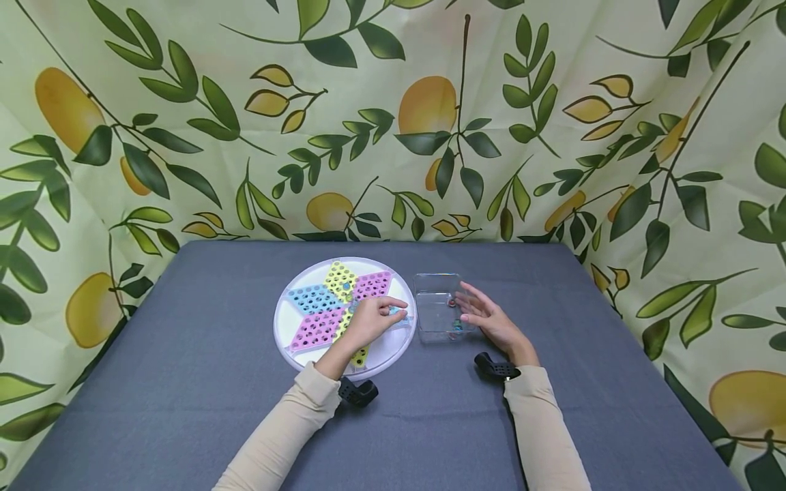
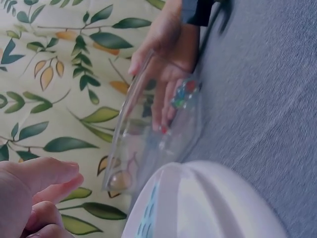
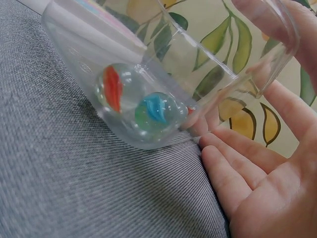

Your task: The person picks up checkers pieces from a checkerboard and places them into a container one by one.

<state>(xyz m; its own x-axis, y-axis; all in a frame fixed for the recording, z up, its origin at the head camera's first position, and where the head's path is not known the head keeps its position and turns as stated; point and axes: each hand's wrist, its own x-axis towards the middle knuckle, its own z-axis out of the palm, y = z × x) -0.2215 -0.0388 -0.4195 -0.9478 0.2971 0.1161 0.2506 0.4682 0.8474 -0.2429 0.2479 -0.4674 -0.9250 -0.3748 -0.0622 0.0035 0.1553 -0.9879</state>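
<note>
My left hand (image 1: 371, 320) hovers over the right part of a round white Chinese checkers board (image 1: 282, 320). Its thumb and index finger are apart, with nothing visible between them. My right hand (image 1: 496, 326) stays at the right side of a clear plastic box (image 1: 436, 283), its fingers fairly straight along the outside wall. Inside the box lie a clear marble with a red swirl (image 3: 113, 89) and a blue-green one (image 3: 156, 111), near the right hand. The board's star has pink, yellow and blue points; a few marbles (image 1: 346, 286) show on its yellow part, partly behind the left hand.
A grey cloth (image 1: 424, 423) covers the table, and the box stands just right of the board. A leaf-and-fruit patterned curtain (image 1: 381, 88) hangs behind the table's back edge. Both wrists carry a black camera mount (image 1: 496, 367).
</note>
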